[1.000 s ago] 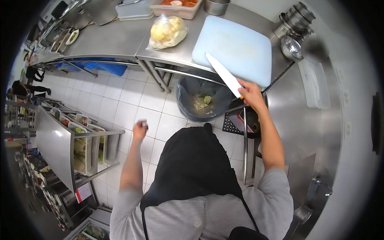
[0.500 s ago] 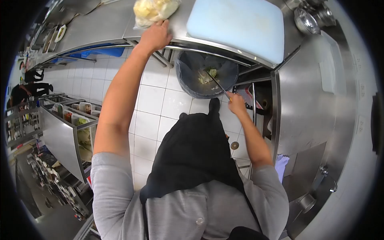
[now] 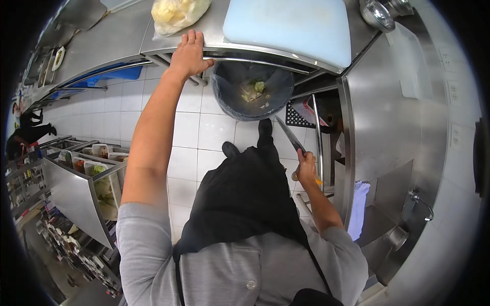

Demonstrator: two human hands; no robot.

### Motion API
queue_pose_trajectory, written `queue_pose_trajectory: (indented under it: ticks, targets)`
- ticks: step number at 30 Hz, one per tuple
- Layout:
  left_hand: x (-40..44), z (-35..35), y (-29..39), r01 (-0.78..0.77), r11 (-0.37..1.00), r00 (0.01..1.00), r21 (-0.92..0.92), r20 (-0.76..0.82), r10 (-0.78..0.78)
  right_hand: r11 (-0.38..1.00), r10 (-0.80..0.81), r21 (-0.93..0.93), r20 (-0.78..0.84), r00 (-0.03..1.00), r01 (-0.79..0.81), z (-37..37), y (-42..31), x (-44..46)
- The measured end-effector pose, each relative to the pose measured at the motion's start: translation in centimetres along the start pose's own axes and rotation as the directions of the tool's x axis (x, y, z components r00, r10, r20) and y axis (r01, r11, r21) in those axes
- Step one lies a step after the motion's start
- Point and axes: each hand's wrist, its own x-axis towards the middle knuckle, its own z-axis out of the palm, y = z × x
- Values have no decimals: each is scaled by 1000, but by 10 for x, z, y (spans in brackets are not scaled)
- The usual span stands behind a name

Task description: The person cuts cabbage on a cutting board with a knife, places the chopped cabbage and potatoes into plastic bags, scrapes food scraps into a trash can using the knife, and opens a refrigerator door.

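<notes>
My left hand (image 3: 189,57) lies flat on the front edge of the steel counter (image 3: 130,38), fingers stretched out. Just beyond its fingertips sits a clear plastic bag of pale yellow food (image 3: 178,15); contact with it cannot be made out. A light-blue cutting board (image 3: 288,25) rests on the counter to the right. My right hand (image 3: 307,167) is closed around the handle of a knife (image 3: 289,133), whose blade points up toward the bin. Green and pale food scraps (image 3: 253,91) lie in the bin (image 3: 218,97), lined with dark plastic.
To the right are a steel sink unit (image 3: 377,122), a purple cloth (image 3: 360,206) and a tap (image 3: 421,201). Metal bowls (image 3: 377,15) stand at the upper right. A steel rack with food containers (image 3: 76,191) is on the left, and people (image 3: 28,137) are farther off.
My right hand has drawn the knife back from over the bin, toward my body. My left hand now lies flatter at the counter edge, and the view has shifted slightly.
</notes>
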Motion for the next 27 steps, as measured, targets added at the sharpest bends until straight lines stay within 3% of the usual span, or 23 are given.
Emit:
queue_pose_trajectory:
  ticks: [4, 6, 8, 11, 14, 16, 18, 19, 21, 24, 27]
  targets:
    - [-1, 2, -1, -9, 1000, 1000, -20, 1, 9, 940, 25, 340, -172, 985, 36, -23, -26, 16]
    - [-3, 4, -2, -19, 1000, 1000, 0, -21, 19, 768, 181, 621, 23, 983, -156, 22, -24, 73]
    - [-5, 7, -4, -16, 1000, 999, 11, -29, 16, 326, 309, 830, 358, 881, -452, 5, -64, 125]
    - [-3, 4, -6, -18, 1000, 1000, 2, -14, 18, 170, 335, 818, 477, 813, -550, 42, -68, 174]
    - [-8, 2, -8, -20, 999, 1000, -26, 20, 20, 246, 365, 789, 462, 808, -562, 41, -53, 152]
    - [-6, 1, -10, -22, 999, 1000, -38, 13, 23, 400, 333, 767, 388, 860, -501, 37, -27, 108]
    - [-4, 0, -8, -23, 998, 999, -51, 25, 24, 437, 376, 775, 304, 875, -457, 17, -17, 54]
    - [-3, 0, -8, -18, 998, 999, -54, 28, 20, 604, 330, 703, 209, 921, -376, 1, -17, 31]
    - [-2, 0, -3, -7, 1000, 999, 3, 52, 7, 768, 270, 582, 82, 960, -265, 2, 1, -2]
    - [-5, -6, 3, 28, 999, 996, 21, 87, -30, 487, 368, 829, 90, 926, -274, -67, -49, -31]
    - [-6, -4, 2, 18, 1000, 998, -2, 65, -18, 419, 328, 907, -178, 928, 26, -99, -64, -17]
